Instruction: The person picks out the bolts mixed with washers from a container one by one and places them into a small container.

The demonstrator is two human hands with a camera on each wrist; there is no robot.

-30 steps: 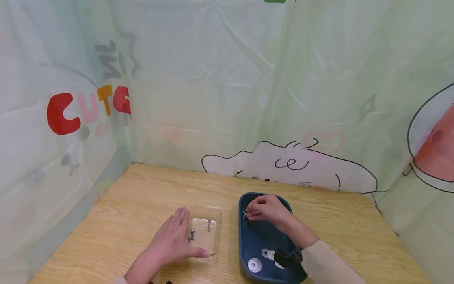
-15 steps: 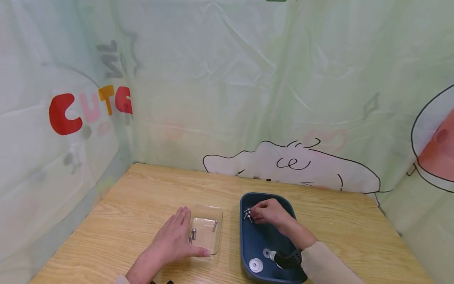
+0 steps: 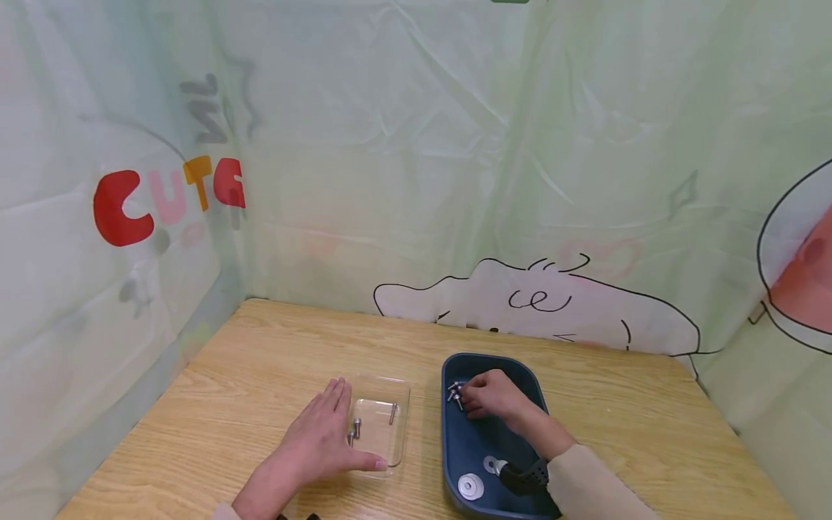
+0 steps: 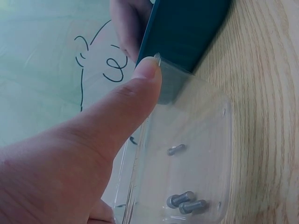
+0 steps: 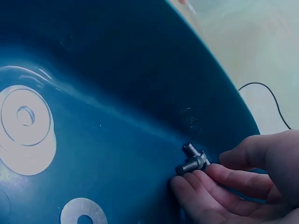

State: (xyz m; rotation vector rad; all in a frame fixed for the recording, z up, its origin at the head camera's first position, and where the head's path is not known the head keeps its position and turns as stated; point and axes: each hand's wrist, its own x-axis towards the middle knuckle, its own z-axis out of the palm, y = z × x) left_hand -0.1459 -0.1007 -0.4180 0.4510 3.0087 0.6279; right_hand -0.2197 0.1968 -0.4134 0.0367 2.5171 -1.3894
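Note:
My left hand (image 3: 317,442) lies along the left side of a clear plastic box (image 3: 375,437), fingers straight, thumb on the near rim corner. Inside the box are two bolts (image 4: 181,199) side by side and a single bolt (image 4: 175,150) apart from them. My right hand (image 3: 494,396) reaches into the dark blue tub (image 3: 469,444), its fingers loosely bent. Beside its fingertips, at the tub's far left, lies a small cluster of metal bolts (image 5: 192,163). The right wrist view shows the thumb spread from the fingers, with fingertips right at the bolts.
Several flat washers (image 3: 471,487) lie at the near end of the tub, partly hidden under the black wrist strap (image 3: 523,478). Both containers stand side by side on a wooden table (image 3: 305,347). A printed curtain (image 3: 364,180) closes off the back and left.
My right hand has lowered and drawn back slightly from the tub's left wall, leaving the bolts more visible. The single bolt in the clear box shifted a little rightward. My left hand stays put.

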